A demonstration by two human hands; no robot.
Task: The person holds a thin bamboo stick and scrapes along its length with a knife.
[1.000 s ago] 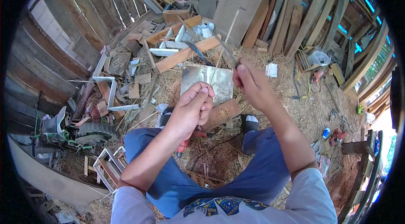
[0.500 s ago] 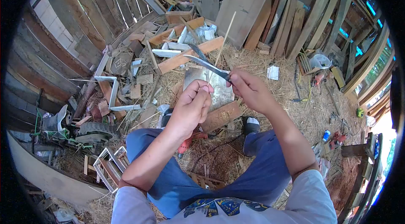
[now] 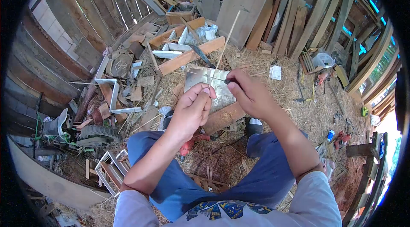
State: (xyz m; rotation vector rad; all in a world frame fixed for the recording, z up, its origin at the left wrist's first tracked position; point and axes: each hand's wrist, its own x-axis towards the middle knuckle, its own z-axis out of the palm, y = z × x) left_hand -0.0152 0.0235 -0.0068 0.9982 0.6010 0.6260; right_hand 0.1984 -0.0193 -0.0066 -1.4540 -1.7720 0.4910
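A thin pale wooden stick point(image 3: 226, 41) rises from my left hand point(image 3: 193, 108), whose thumb and fingers pinch its lower end. My right hand point(image 3: 251, 92) is closed around the dark handle of a knife. Its blade point(image 3: 212, 76) points left and looks thin, seen nearly edge-on. It crosses the stick just above my left fingers; I cannot tell whether the two touch. Below the hands lies a flat, worn metallic-looking board point(image 3: 222, 92) on the ground, with a brown wooden block point(image 3: 224, 118) at its near edge.
A red power tool point(image 3: 186, 146) lies between my legs. Ahead stands a wooden box point(image 3: 192, 56) of scraps, with a dark blade-like tool point(image 3: 200, 55) by it. White frames point(image 3: 114, 94) are at left, planks point(image 3: 250, 9) lean behind, and straw point(image 3: 256, 64) covers the floor.
The knife has turned from showing its broad curved blade to nearly edge-on and dropped lower on the stick. My right hand has rolled over; my left hand has hardly moved.
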